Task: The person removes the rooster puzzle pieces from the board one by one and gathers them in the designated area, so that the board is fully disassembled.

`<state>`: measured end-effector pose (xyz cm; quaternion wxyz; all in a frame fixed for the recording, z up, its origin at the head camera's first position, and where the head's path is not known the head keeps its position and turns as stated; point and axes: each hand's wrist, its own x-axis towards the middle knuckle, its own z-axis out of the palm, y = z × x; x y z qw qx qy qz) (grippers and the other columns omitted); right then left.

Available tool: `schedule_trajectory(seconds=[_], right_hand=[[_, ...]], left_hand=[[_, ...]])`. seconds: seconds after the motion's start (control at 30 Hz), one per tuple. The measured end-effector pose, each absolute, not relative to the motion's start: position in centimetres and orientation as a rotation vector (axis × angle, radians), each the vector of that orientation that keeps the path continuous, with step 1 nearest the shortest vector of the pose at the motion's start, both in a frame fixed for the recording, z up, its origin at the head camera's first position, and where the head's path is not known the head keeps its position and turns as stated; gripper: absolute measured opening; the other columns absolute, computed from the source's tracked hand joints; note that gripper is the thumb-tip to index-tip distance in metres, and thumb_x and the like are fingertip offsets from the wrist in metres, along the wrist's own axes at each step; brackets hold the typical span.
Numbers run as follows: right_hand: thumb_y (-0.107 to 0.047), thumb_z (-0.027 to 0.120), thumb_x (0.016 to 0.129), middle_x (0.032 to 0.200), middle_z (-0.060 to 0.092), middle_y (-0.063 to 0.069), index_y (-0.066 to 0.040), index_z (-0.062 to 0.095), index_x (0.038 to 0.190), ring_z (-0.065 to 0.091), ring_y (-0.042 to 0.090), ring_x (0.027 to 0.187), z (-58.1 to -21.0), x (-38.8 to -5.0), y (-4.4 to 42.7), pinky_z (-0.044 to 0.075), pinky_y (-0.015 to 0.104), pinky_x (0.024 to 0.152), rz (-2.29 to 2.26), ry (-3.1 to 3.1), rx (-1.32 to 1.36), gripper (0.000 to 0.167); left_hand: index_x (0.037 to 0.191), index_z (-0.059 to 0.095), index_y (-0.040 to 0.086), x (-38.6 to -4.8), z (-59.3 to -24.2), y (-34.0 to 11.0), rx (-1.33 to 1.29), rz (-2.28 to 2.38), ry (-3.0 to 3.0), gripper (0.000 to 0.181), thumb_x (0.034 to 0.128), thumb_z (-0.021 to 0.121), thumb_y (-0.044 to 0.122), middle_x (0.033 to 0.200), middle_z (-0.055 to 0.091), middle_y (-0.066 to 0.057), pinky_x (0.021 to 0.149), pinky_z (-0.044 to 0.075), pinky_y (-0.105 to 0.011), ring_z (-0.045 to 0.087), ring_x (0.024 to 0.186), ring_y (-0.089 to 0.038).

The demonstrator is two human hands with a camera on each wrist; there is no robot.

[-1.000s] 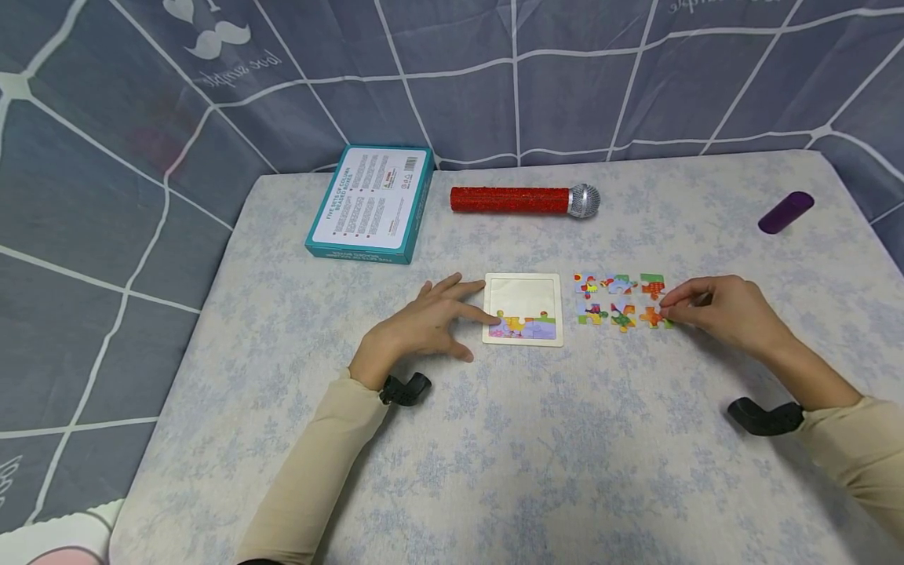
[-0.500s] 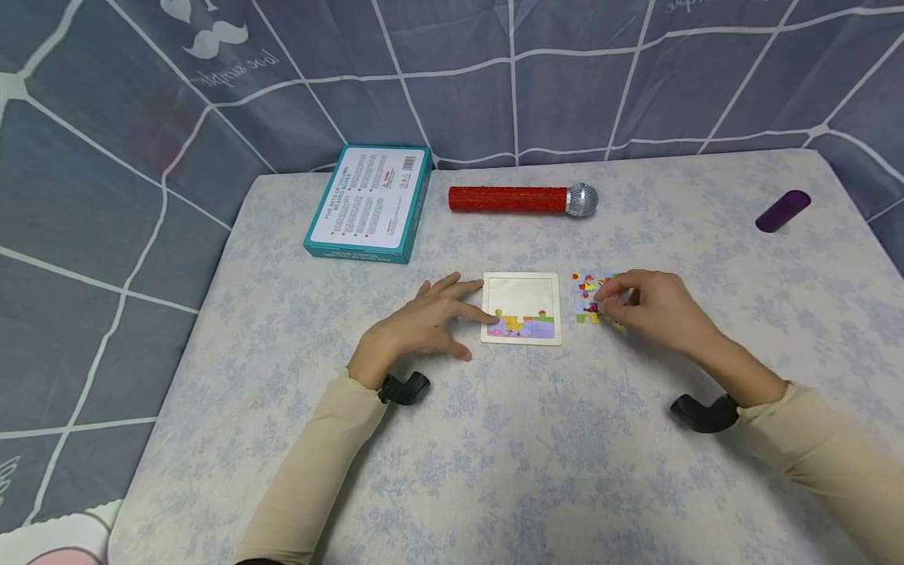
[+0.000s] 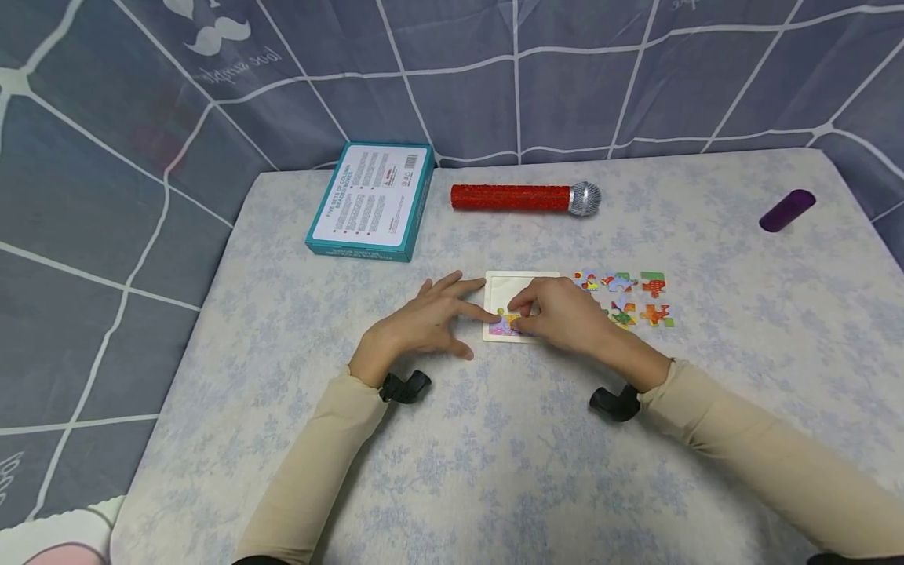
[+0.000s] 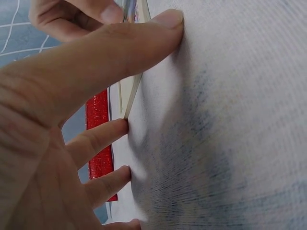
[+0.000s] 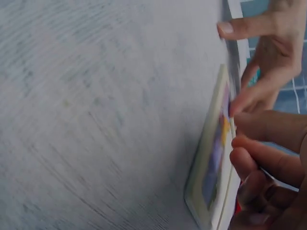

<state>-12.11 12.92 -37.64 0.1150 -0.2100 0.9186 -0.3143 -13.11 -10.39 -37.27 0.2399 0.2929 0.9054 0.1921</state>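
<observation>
A small white-rimmed puzzle tray (image 3: 556,274) lies mid-table, a row of joined jigsaw pieces (image 3: 501,326) along its near side. My left hand (image 3: 427,318) rests at its left edge, fingers spread, the index fingertip on the leftmost piece. Above the tray, my right hand (image 3: 568,318) pinches with thumb and index finger. In the left wrist view a thin bluish puzzle piece (image 4: 128,10) shows edge-on at the right fingertips; its picture is hidden. Loose jigsaw pieces (image 3: 654,284) lie in two rows right of the tray; the right hand covers the near-left spot.
Behind the tray lies a red glittery microphone (image 3: 510,198). A teal-edged box (image 3: 370,196) sits at the back left, and a purple cylinder (image 3: 787,210) at the far right. The patterned tablecloth (image 3: 494,471) meets a grey-blue gridded curtain (image 3: 466,94) behind.
My right hand has moved left from the far-right loose pieces, past the near-left one, to above the tray. My left hand has stayed in place at the tray's left edge.
</observation>
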Motion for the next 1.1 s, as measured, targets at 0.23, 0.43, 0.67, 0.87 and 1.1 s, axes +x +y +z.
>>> schedule_trajectory(seconds=[0.23, 0.43, 0.67, 0.87, 1.1], right_hand=[[-0.011, 0.076, 0.082, 0.085, 0.067, -0.003, -0.009, 0.077, 0.1, 0.059, 0.012, 0.076, -37.8, -11.7, 12.3, 0.048, 0.03, 0.066, -0.867, 2.723, -0.611, 0.018], [-0.007, 0.076, 0.08, 0.079, 0.066, -0.004, -0.009, 0.077, 0.096, 0.057, 0.011, 0.071, -37.8, -11.7, 12.3, 0.046, 0.028, 0.062, -0.899, 2.716, -0.624, 0.017], [-0.007, 0.077, 0.08, 0.076, 0.065, -0.004, -0.009, 0.077, 0.094, 0.056, 0.01, 0.069, -37.9, -12.0, 12.2, 0.046, 0.028, 0.062, -0.911, 2.699, -0.616, 0.015], [-0.006, 0.077, 0.08, 0.074, 0.066, -0.004, -0.008, 0.077, 0.093, 0.057, 0.01, 0.067, -37.9, -12.1, 12.2, 0.046, 0.028, 0.062, -0.929, 2.681, -0.614, 0.014], [-0.003, 0.077, 0.079, 0.072, 0.066, -0.003, -0.006, 0.077, 0.093, 0.057, 0.011, 0.066, -37.9, -12.3, 12.1, 0.045, 0.028, 0.062, -0.948, 2.667, -0.613, 0.015]], left_hand=[[0.135, 0.061, 0.031, -13.2, -37.0, -10.5, 0.829, 0.527, 2.46, 0.066, 0.0752, 0.087, 0.026, 0.161, 0.024, 0.0, 0.114, 0.002, -0.064, 0.005, 0.15, -0.032], [0.141, 0.051, 0.031, -13.4, -36.7, -10.4, 0.821, 0.518, 2.496, 0.072, 0.078, 0.085, 0.03, 0.158, 0.032, 0.002, 0.113, 0.008, -0.065, 0.013, 0.149, -0.031], [0.14, 0.057, 0.024, -13.8, -36.7, -10.0, 0.779, 0.477, 2.599, 0.064, 0.0826, 0.079, 0.039, 0.157, 0.035, 0.003, 0.11, 0.012, -0.07, 0.017, 0.147, -0.038], [0.139, 0.059, 0.022, -14.1, -36.9, -9.6, 0.745, 0.498, 2.585, 0.061, 0.0829, 0.08, 0.036, 0.157, 0.034, 0.005, 0.108, 0.013, -0.072, 0.017, 0.147, -0.04], [0.138, 0.059, 0.022, -14.0, -37.2, -9.5, 0.723, 0.511, 2.598, 0.062, 0.0818, 0.081, 0.034, 0.157, 0.034, 0.004, 0.107, 0.014, -0.073, 0.016, 0.146, -0.041]])
